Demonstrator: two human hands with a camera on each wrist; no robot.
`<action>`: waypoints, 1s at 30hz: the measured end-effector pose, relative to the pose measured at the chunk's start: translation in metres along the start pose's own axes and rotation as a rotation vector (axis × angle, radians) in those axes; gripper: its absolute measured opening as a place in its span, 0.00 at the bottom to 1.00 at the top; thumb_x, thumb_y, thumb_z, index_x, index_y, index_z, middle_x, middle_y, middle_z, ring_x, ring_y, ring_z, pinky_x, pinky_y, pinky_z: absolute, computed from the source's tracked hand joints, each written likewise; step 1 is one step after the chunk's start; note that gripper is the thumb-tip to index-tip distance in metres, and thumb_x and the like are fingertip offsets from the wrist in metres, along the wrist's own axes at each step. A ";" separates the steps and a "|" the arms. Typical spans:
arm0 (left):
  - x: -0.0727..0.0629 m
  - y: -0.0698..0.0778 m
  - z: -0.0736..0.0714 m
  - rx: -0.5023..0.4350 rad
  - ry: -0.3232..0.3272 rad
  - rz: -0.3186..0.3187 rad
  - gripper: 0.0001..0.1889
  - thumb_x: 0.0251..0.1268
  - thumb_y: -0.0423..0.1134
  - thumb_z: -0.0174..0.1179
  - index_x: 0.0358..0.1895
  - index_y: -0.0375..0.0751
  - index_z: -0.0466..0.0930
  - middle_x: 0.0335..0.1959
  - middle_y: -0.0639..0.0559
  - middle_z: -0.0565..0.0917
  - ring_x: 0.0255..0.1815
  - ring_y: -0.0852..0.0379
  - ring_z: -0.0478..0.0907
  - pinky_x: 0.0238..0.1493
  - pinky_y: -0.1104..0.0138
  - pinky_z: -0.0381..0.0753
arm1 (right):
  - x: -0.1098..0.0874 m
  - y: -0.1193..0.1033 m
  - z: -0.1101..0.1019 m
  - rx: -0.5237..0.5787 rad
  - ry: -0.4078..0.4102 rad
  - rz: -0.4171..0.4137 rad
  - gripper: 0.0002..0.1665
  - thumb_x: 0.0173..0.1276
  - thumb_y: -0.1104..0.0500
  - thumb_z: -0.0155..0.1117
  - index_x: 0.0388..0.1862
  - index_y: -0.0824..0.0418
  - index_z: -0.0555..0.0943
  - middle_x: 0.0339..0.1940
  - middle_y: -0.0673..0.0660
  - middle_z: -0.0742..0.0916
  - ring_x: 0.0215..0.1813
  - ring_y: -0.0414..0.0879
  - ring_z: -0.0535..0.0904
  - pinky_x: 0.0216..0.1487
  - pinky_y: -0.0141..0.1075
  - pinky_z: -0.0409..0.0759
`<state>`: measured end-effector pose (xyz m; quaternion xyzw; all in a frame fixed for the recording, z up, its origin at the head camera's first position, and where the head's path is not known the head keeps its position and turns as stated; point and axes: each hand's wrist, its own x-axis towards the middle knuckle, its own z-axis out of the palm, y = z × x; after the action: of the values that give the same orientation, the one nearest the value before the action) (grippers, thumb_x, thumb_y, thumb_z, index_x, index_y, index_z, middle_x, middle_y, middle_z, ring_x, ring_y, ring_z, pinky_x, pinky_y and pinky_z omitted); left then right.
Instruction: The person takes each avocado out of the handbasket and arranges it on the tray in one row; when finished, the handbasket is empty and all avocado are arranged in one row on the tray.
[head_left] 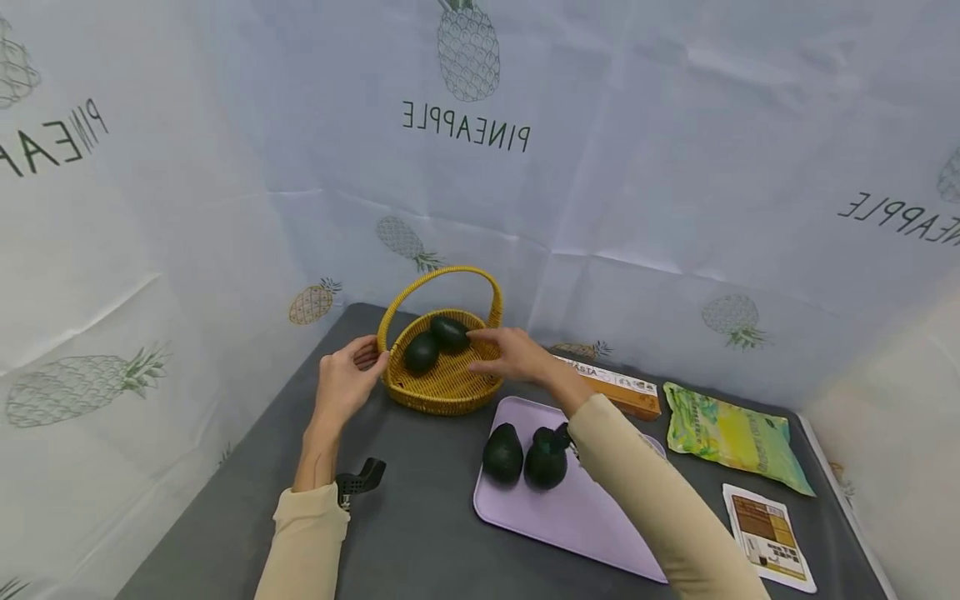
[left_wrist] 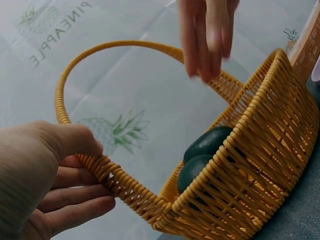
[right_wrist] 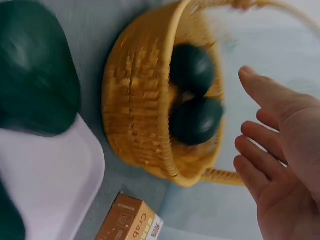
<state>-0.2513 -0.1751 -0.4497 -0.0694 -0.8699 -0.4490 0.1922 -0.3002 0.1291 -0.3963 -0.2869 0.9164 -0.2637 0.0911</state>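
Note:
A yellow wicker basket (head_left: 442, 400) with a tall arched handle stands near the back of the table. Inside it lie two dark green avocados, one (head_left: 421, 353) beside the other (head_left: 450, 333). My left hand (left_wrist: 55, 175) holds the handle's left side, thumb on one side and fingers on the other. Over the basket's right part hovers my right hand (head_left: 513, 354), fingers extended and apart, with nothing in it; the right wrist view shows its palm (right_wrist: 285, 200). Two more avocados, left (head_left: 502, 456) and right (head_left: 546, 462), sit on a lilac tray (head_left: 555, 525).
Behind the tray lies an orange-brown pasta box (head_left: 630, 396), partly covered by the right arm. A green-yellow packet (head_left: 738, 437) and a white-brown printed pouch (head_left: 770, 537) lie on the right. Pineapple-print cloth (head_left: 637, 167) hangs around the grey table (head_left: 420, 533).

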 end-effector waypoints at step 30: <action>-0.001 0.004 -0.003 0.011 -0.018 -0.015 0.21 0.74 0.39 0.66 0.63 0.29 0.82 0.50 0.32 0.89 0.50 0.39 0.90 0.50 0.50 0.91 | 0.083 -0.002 0.055 -0.229 -0.036 0.196 0.47 0.77 0.51 0.68 0.86 0.53 0.55 0.84 0.59 0.66 0.81 0.55 0.66 0.77 0.50 0.74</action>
<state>-0.2480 -0.1753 -0.4454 -0.0657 -0.8745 -0.4450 0.1814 -0.3499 0.0560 -0.4430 -0.2092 0.9624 -0.1421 0.0993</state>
